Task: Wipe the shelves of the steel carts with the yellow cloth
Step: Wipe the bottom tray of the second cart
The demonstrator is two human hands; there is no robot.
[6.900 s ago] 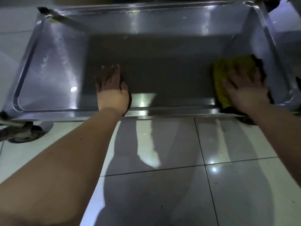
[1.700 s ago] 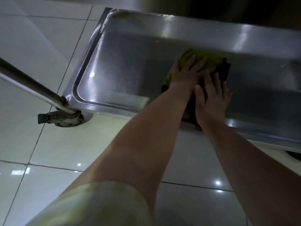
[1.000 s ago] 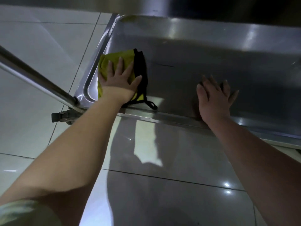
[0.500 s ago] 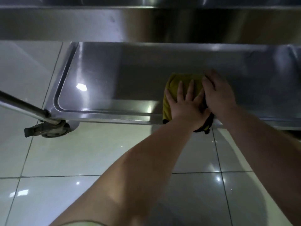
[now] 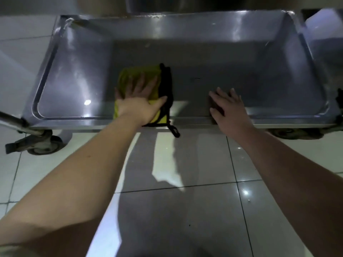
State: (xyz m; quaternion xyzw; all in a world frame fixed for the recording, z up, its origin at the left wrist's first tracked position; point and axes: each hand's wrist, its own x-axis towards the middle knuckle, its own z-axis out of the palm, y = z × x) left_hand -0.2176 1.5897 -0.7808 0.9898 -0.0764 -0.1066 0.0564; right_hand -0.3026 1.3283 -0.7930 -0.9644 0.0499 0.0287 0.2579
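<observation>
Yellow cloth folded flat on cart's lower shelf, left of centre, long axis 12-to-6, black trim along 3 o'clock edge. Left hand on top, fingers straight, spread, pressing; cloth directly beneath. Right hand at cloth's 3 o'clock, apart, its fingers relaxed on bare steel, gripping nothing.

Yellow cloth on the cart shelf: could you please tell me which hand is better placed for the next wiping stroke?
Probably the left: the left hand presses flat on the yellow cloth, while the right hand rests on the bare shelf, apart from it.
</observation>
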